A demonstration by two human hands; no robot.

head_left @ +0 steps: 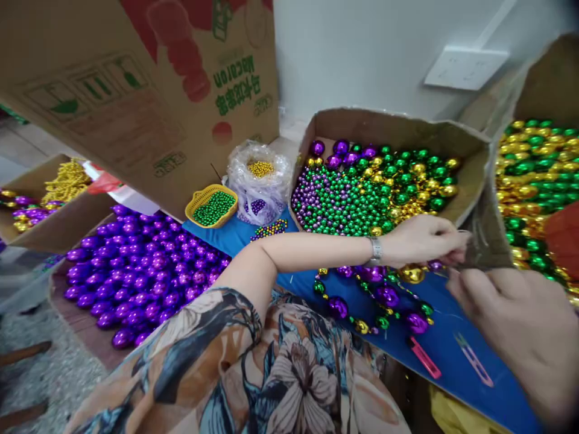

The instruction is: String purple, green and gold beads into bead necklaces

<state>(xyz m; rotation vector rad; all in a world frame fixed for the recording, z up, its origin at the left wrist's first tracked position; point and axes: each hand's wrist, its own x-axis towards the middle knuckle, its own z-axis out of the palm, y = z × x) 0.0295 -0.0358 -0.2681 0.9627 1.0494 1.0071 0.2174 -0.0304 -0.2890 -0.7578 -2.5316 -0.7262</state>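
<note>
My left hand (423, 240), with a silver band at the wrist, reaches across to the right, its fingertips pinched together. My right hand (511, 325) is curled close to those fingertips and partly blurred by motion. What lies between the fingers of either hand is too small to make out. Just below my left forearm a beaded garland (388, 296) of purple, green and gold balls rests on the blue table surface (456, 367). A pink cutter (424, 357) and a pair of pale pink thread snips (474, 360) lie between the garland and my right hand.
A cardboard box (389, 123) of small and large beads stands behind my left arm. Left of it are a bead-filled plastic bag (275, 175) and a yellow basket (188, 211) of green beads. Purple beads (149, 265) fill a box at left; gold-and-green strands (538, 175) are at right.
</note>
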